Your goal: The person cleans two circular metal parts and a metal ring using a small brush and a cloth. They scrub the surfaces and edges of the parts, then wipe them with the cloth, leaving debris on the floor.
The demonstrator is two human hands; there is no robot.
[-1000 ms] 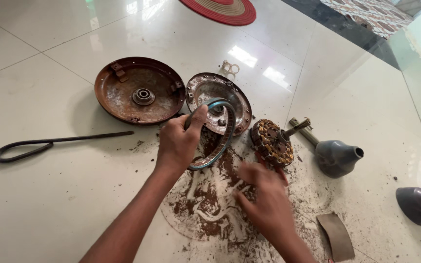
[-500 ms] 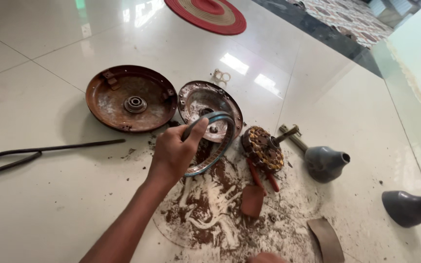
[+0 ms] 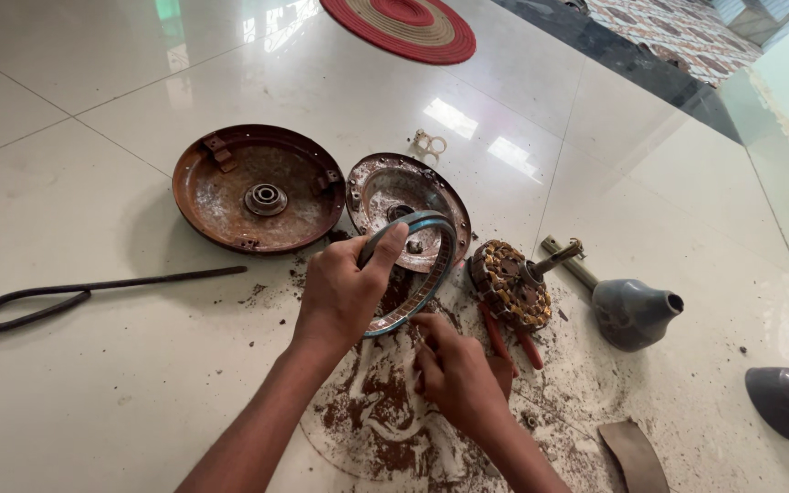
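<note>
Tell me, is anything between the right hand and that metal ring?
Nothing visible. The left hand grips the ring tilted above the rust dust, and the right hand reaches its lower edge with fingertips right at it.

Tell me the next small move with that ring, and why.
Probably turn the metal ring a little in the left hand so the right hand can work a fresh stretch of its rim: the ring stands tilted on edge, rust dust lies beneath it.
</note>
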